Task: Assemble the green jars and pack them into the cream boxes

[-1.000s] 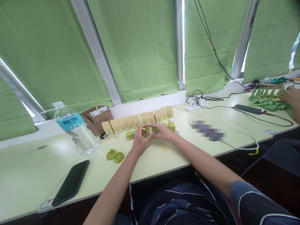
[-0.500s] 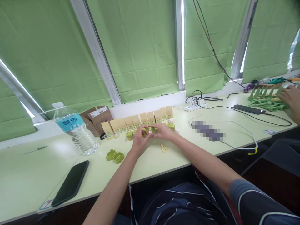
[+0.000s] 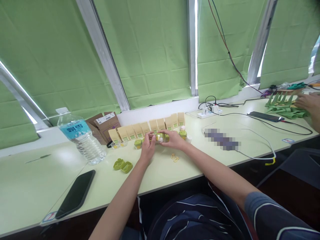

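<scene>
Between my two hands is a small clear box with a green lid (image 3: 160, 137), with white and yellow bits visible inside. My left hand (image 3: 148, 146) closes on its left end, fingers curled. My right hand (image 3: 174, 140) grips the other end with thumb and fingers. Other small green-lidded boxes (image 3: 138, 144) stand behind and beside my hands, partly hidden; one green-lidded box (image 3: 183, 134) is just right of my right hand. Nearer me lie two green lid-like pieces (image 3: 126, 167) and two small yellow loops (image 3: 176, 159).
Behind the boxes runs a row of beige folded cards (image 3: 145, 128). At left are a large water bottle (image 3: 86, 143), a cardboard box (image 3: 106, 128) and a phone (image 3: 75, 193). Cables and a power strip (image 3: 209, 113) lie at right, with another person's hand (image 3: 311, 105) beyond.
The box in my hands has tilted, and its clear side with the white and yellow bits shows more. My left fingers have shifted on it. The other person's hand moved slightly left.
</scene>
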Motion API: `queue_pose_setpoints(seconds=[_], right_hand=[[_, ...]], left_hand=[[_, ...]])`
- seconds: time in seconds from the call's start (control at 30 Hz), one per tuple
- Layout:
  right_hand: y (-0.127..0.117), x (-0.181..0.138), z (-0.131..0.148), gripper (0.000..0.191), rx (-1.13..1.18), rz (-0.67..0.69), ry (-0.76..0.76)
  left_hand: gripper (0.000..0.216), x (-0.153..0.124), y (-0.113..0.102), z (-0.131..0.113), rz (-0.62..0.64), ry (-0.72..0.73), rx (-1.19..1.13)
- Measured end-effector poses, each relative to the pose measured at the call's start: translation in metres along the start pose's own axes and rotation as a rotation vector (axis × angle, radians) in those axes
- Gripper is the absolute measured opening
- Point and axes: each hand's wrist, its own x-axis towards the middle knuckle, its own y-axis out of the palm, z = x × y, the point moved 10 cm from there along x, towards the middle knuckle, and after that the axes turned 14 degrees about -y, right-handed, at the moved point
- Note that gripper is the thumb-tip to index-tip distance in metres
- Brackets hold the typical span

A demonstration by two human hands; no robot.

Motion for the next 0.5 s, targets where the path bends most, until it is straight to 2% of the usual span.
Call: queue_pose_setpoints(seconds=[0.13, 0.27, 0.5], right_hand=[[0.002, 0.003, 0.010, 0.051, 0.052, 0.015, -0.092], [0.003, 0.006, 0.019, 0.046, 0.063, 0.029, -0.165], [0.005, 0.007, 0.021, 0.051, 0.059, 0.028, -0.176]], left_hand=[[0.047, 0.003, 0.006, 0.008, 0.094, -0.072, -0.126], [0.055, 0.001, 0.018, 0.008, 0.201, -0.065, -0.148], [0.050, -0.002, 0.003, -0.003, 0.044, 0.000, 0.009]])
